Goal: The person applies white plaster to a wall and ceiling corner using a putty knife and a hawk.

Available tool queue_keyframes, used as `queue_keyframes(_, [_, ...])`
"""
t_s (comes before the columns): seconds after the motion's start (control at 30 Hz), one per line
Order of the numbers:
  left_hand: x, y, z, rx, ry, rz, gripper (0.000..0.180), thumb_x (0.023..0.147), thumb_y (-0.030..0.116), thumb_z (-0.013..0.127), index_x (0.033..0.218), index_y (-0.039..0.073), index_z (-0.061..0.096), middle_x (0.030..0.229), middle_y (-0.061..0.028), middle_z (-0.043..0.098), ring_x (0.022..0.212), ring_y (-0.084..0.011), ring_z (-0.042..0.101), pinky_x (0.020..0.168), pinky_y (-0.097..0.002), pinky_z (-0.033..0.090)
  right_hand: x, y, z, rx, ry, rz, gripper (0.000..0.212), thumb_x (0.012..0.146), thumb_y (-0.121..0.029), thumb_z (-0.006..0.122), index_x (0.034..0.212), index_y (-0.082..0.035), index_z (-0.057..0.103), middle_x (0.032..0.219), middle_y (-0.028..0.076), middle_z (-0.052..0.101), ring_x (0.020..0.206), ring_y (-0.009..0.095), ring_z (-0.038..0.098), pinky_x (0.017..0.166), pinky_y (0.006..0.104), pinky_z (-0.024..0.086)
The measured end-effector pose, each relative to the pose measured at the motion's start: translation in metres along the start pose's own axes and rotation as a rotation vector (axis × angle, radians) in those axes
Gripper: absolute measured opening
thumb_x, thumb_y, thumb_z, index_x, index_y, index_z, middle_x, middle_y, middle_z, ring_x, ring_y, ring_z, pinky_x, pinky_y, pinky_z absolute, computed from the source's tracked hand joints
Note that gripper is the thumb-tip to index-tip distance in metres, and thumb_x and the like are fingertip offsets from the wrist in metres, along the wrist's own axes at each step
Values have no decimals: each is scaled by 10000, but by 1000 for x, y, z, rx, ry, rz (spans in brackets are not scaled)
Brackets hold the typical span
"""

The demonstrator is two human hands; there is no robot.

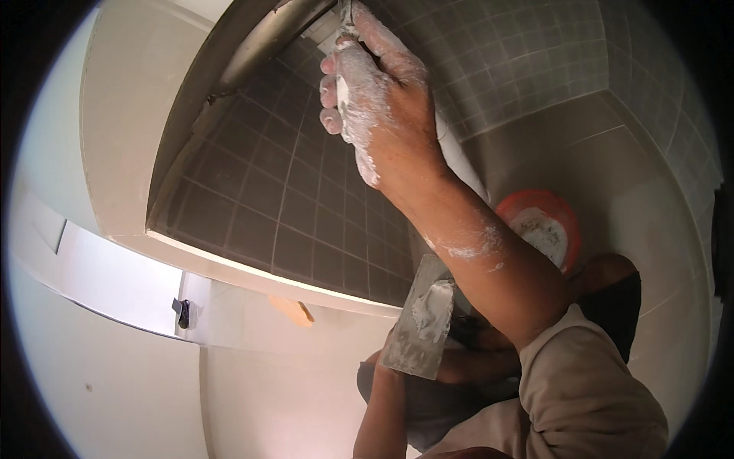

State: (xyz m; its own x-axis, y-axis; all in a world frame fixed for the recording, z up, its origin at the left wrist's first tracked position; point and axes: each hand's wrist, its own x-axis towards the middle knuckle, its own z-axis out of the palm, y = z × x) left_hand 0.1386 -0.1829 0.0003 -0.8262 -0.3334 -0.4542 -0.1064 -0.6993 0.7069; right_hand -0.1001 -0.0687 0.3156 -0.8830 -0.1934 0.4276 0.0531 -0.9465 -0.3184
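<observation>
We saw the right hand (390, 99) raised high, near the upper edge of the view, with its forearm (489, 252) slanting up from the lower right. Its fingers were closed around a tool (346, 19): three fingertips curled in on the left side, and one digit stretched forward along the tool. The tool's far end ran up to the edge of the view, so we could not make out its full shape. White paste was smeared thickly over the back of that hand and its fingertips, and thinner streaks marked the forearm.

Lower down, the left hand (384, 346) held a plate (405, 348), a flat grey rectangle tilted in the air just left of the right forearm. The plate hid most of that hand, and we could not tell how each finger lay. A lump of white paste (436, 298) sat on the upper part of the plate.

Beyond the right forearm, we saw a red bucket (572, 222) on the floor (657, 191), with more of the white stuff inside. Dark tiles (252, 176) covered the surface below and left of the right hand, bordered by a pale ledge (267, 281); grey tiles (520, 61) lined the wall to the right. A beige sleeve (589, 375) covered the right upper arm.
</observation>
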Motion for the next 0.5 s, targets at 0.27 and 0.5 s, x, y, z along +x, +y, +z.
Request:
queue_keyframes(0.27, [-2,2,-6,-16,19,8,305,946,88,548,1224,-36,571,1129,-170,652,945,-255,683,780,-380,598,2,51,17,84,-80,-127,544,997,-103,486,1515,-117,324,915,56,518,653,106,550,514,254,507])
queue_keyframes(0.5, [2,2,-5,-17,-5,14,306,948,89,546,1226,-37,567,1134,-171,649,944,-255,683,777,-380,599,6,75,73,318,-80,-90,378,994,-118,472,1371,-132,471,941,37,520,697,114,563,551,269,541])
